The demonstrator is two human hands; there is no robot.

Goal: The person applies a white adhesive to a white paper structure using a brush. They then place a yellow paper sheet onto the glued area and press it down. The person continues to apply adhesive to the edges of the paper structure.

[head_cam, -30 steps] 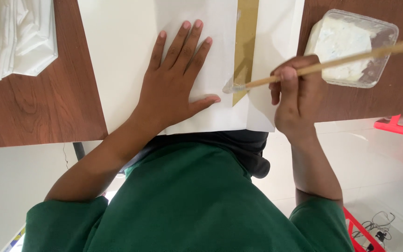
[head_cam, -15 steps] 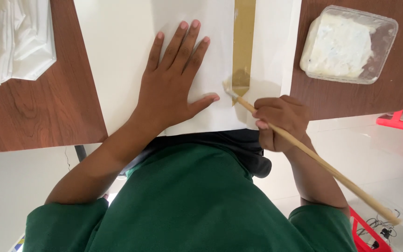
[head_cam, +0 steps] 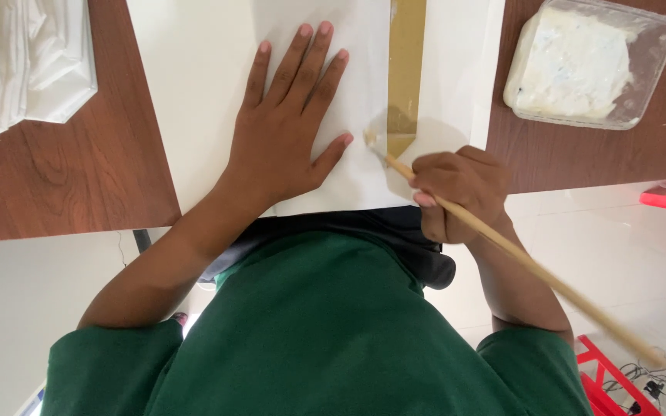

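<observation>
My left hand (head_cam: 283,127) lies flat with fingers spread on a white paper sheet (head_cam: 202,85), pressing it to the wooden table (head_cam: 63,169). My right hand (head_cam: 460,192) grips a long wooden brush (head_cam: 502,246) whose tip touches the paper just beside the lower end of a tan strip (head_cam: 405,73) that runs up the sheet. The brush handle slants down to the right, past my wrist. A clear plastic tub of white paste (head_cam: 587,65) stands on the table to the right of the sheet.
Crumpled white paper or cloth (head_cam: 21,65) lies at the table's top left. The table's near edge runs just above my green shirt. A red frame (head_cam: 618,377) and cables sit on the pale floor at the right.
My right hand swung the brush from pointing right over the tub to slanting down-right, and its tip moved left along the strip's lower end. The left hand stayed flat.
</observation>
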